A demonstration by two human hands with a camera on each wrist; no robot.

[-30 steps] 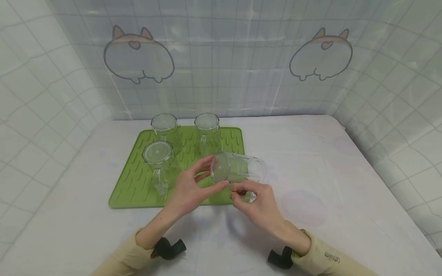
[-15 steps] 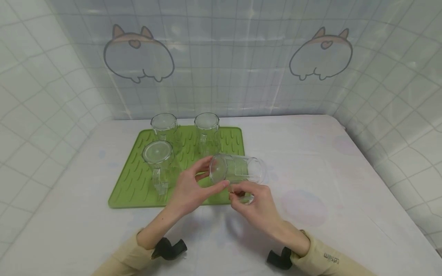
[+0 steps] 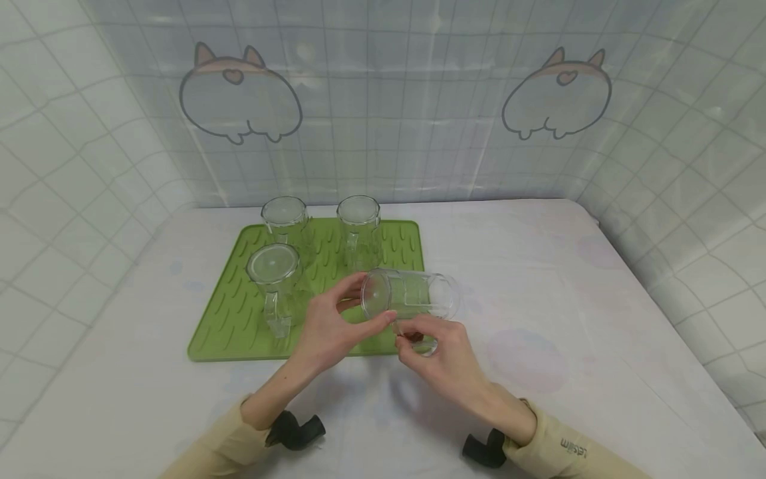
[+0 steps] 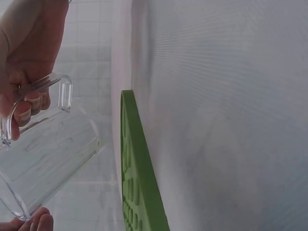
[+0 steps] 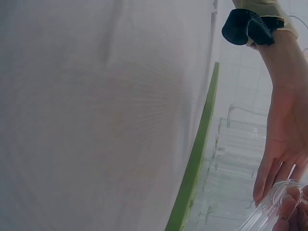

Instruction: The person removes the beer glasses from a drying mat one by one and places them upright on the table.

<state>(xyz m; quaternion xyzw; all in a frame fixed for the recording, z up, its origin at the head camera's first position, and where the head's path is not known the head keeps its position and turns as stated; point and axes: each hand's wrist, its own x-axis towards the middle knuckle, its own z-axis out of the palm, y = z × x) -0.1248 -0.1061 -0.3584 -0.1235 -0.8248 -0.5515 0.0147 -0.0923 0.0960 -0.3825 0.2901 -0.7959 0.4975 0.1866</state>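
Observation:
A clear glass mug [image 3: 409, 293] is held on its side above the right part of a green drying mat [image 3: 224, 336]. My left hand [image 3: 328, 329] holds one end of it between thumb and fingers. My right hand [image 3: 447, 349] grips the handle, which hangs toward me. In the left wrist view, right-hand fingers pass through the mug handle [image 4: 65, 94], and left fingertips [image 4: 43, 221] touch the mug's end. The right wrist view has the left hand [image 5: 286, 130] reaching to the glass, which is partly cut off there.
Three more glass mugs stand on the mat: one at back left [image 3: 285, 216], one at back centre [image 3: 359, 216], one nearer at left [image 3: 275, 266]. A white cloth [image 3: 538, 279] covers the table. Grid-patterned curtains [image 3: 395, 100] surround it. Black wrist pieces [image 3: 296, 432] show by both sleeves.
The held mug has shifted slightly left and down, with the right hand moving a little along with it. Both hands keep their hold; the mugs on the mat stay put.

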